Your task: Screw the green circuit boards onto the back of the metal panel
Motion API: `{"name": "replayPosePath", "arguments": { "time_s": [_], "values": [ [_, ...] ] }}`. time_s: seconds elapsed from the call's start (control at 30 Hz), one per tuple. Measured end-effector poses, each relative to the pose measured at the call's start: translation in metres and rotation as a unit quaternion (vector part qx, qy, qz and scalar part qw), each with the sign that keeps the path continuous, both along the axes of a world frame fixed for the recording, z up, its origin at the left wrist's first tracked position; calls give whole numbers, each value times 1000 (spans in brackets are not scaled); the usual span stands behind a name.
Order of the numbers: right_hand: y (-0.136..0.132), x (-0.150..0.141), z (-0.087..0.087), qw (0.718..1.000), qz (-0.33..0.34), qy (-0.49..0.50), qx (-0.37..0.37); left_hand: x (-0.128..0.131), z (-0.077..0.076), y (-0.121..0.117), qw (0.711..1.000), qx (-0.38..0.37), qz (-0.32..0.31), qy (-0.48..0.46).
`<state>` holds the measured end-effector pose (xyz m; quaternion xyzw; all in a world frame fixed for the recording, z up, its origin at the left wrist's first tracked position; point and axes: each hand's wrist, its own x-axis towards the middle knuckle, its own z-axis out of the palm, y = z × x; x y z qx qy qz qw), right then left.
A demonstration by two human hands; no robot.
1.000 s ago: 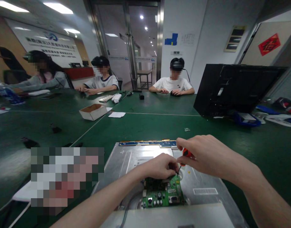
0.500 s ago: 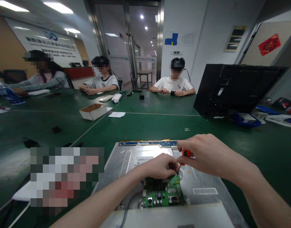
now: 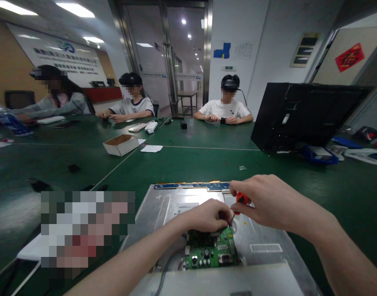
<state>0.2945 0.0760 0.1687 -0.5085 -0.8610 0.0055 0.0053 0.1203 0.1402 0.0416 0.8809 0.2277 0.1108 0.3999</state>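
Note:
A screwdriver with a red-orange handle (image 3: 243,199) is gripped in my right hand (image 3: 264,200), its thin shaft slanting down to the left. The tip meets the upper right corner of a green circuit board (image 3: 210,251). At that same corner, the curled fingers of my left hand (image 3: 209,216) are pinched together beside the tip; what lies between them is hidden. The board rests on the silver metal back of a flat panel (image 3: 262,263), and my left hand covers its upper edge. Along the panel's far edge runs a narrow blue circuit strip (image 3: 188,186).
A large black monitor housing (image 3: 302,117) stands at right, with a blue tray (image 3: 320,154) by its base. Beyond the panel are a small open box (image 3: 121,145) and a white paper (image 3: 152,149). A grey cable (image 3: 164,271) crosses the panel's near left. Several people sit across the green table (image 3: 188,164).
The screwdriver handle has turned slightly in my right hand; both hands stay at the board's corner. Across the table, one person's hands have moved a little to the left.

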Motion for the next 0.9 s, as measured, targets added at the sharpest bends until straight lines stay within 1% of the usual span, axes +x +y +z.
{"name": "replayPosePath", "arguments": {
  "time_s": [0.1,0.23,0.33,0.47,0.6,0.67,0.8,0.9],
  "values": [
    [0,0,0,1000,-9,0,3,0,-1,0,1000,-2,0,-1],
    [-4,1,1,999,22,38,-5,0,-3,1,1000,-6,-1,1],
    [-6,1,1,999,31,34,-14,0,-4,2,1000,-7,3,6],
    [-3,-1,1,1000,13,12,-4,0,-3,2,1000,-10,5,7],
    [0,-2,0,999,-28,-22,10,0,-2,1,1000,-14,2,5],
    [0,-2,0,999,-33,-20,7,0,-2,1,1000,-14,3,5],
    [-3,0,1,1000,7,23,-15,0,-2,1,1000,-9,8,9],
    [-5,1,1,999,21,23,-16,0,-3,1,1000,-6,11,12]
  ]
}}
